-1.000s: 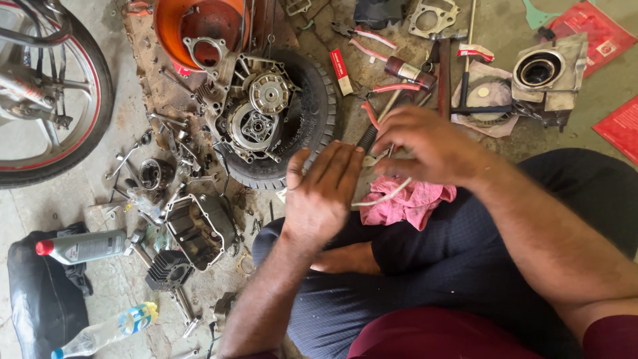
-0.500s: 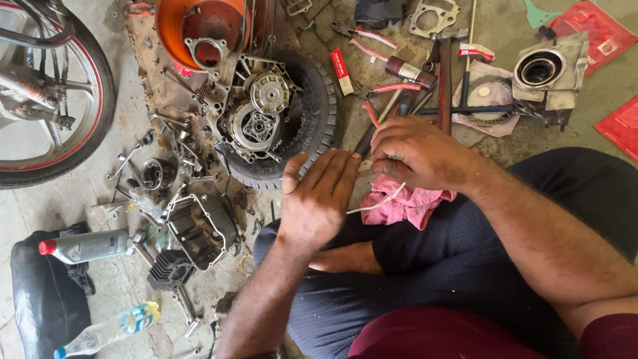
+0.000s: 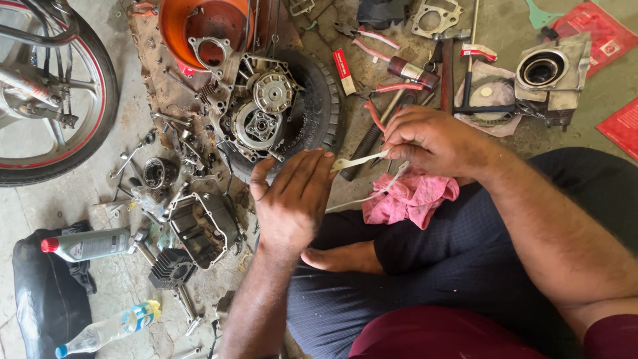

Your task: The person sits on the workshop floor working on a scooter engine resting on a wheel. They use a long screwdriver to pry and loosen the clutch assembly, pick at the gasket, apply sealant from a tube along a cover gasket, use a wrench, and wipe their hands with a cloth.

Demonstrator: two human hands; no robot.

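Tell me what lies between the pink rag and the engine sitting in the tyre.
In the head view, the left hand lies flat between the pink rag and the engine, with a pale thin strip running from it to the right hand.

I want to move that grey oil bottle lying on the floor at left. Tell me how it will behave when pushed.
The grey bottle lies on its side, so it would probably slide or roll a little. Its red cap looks closed, so leaks seem unlikely. Its weight cannot be judged, since the opaque plastic hides its fill level.

Pink cloth rag (image 3: 413, 197); matt metal engine (image 3: 256, 110); rough rubber tyre (image 3: 320, 106)
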